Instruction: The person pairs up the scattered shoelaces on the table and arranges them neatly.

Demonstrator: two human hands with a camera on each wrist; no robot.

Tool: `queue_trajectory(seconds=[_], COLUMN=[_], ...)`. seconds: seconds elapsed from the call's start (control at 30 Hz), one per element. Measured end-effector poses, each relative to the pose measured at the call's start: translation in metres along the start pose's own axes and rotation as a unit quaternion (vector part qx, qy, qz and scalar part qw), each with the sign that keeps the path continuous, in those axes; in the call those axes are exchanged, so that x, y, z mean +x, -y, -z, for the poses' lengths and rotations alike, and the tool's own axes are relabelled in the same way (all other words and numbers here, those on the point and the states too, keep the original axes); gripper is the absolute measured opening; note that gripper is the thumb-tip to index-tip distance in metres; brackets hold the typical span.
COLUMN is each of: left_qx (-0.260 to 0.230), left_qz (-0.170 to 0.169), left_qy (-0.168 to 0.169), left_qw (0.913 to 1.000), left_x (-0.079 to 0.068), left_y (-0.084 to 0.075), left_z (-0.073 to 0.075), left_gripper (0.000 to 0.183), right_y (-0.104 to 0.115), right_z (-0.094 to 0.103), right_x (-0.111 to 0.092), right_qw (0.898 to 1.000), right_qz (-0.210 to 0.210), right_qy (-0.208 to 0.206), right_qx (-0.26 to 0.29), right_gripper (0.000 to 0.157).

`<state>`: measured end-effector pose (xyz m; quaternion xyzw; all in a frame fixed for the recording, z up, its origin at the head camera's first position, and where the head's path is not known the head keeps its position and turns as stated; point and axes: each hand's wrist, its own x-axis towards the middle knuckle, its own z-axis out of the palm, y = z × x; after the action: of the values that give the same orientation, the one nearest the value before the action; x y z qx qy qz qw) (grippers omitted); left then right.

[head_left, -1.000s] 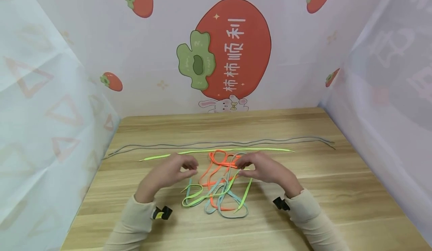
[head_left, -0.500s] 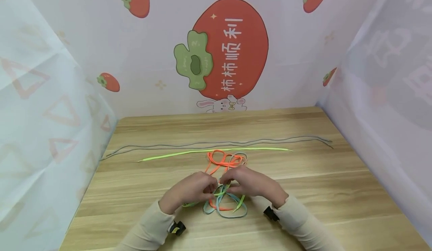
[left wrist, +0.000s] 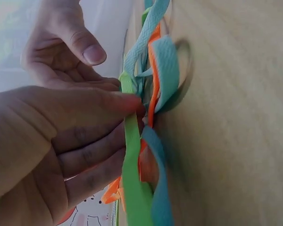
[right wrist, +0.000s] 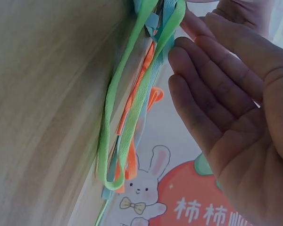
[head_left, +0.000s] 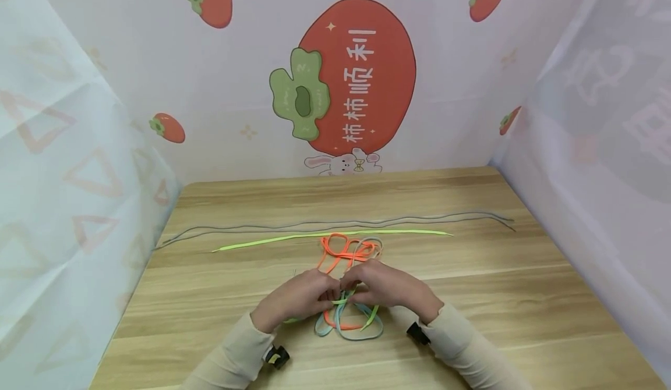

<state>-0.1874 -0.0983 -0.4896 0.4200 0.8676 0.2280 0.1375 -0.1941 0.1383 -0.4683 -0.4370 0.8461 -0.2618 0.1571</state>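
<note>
In the middle of the table, neon green, light blue and orange shoelaces lie tangled. My left hand (head_left: pixel 301 300) pinches the green shoelace (left wrist: pixel 136 165) between thumb and fingers, over the crossing of the laces. Opposite it, my right hand (head_left: pixel 390 288) has its fingers at the same spot, gently bent, the thumb standing free of the laces. The light blue shoelace (head_left: pixel 362 337) makes loops toward the front. Behind the hands, the orange shoelace (head_left: pixel 338 237) is coiled. Part of the tangle is hidden under the hands.
Farther back, another green shoelace (head_left: pixel 293 236) lies straight across the wooden table (head_left: pixel 503 332). Beyond it stretch thin grey cords (head_left: pixel 293 224). Sheets printed with persimmons (head_left: pixel 362 75) enclose the table at the back and sides.
Both hands have come inward and down from either side of the tangle to meet over it. My left hand has taken hold of the green shoelace. The last half second shows only slight movement.
</note>
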Motion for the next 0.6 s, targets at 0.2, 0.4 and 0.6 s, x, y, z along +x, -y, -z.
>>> queue_trajectory(seconds=[0.2, 0.4, 0.6], left_qx=[-0.115, -0.16, -0.149], left_qz=[0.001, -0.025, -0.035], left_qy=[-0.015, -0.019, -0.01], left_qw=[0.9933, 0.9866, 0.9882], left_x=[-0.003, -0.004, -0.004], left_y=[0.006, 0.005, 0.003], left_z=[0.007, 0.015, 0.025], left_gripper=[0.008, 0.008, 0.008], right_y=[-0.002, -0.001, 0.004], right_z=[0.004, 0.006, 0.013], right_x=[0.0, 0.001, 0.002], right_qw=[0.999, 0.998, 0.998], right_qz=[-0.012, -0.004, 0.007], right_qy=[0.0, -0.001, 0.01], right_qx=[0.035, 0.065, 0.061], right_gripper=[0.017, 0.006, 0.006])
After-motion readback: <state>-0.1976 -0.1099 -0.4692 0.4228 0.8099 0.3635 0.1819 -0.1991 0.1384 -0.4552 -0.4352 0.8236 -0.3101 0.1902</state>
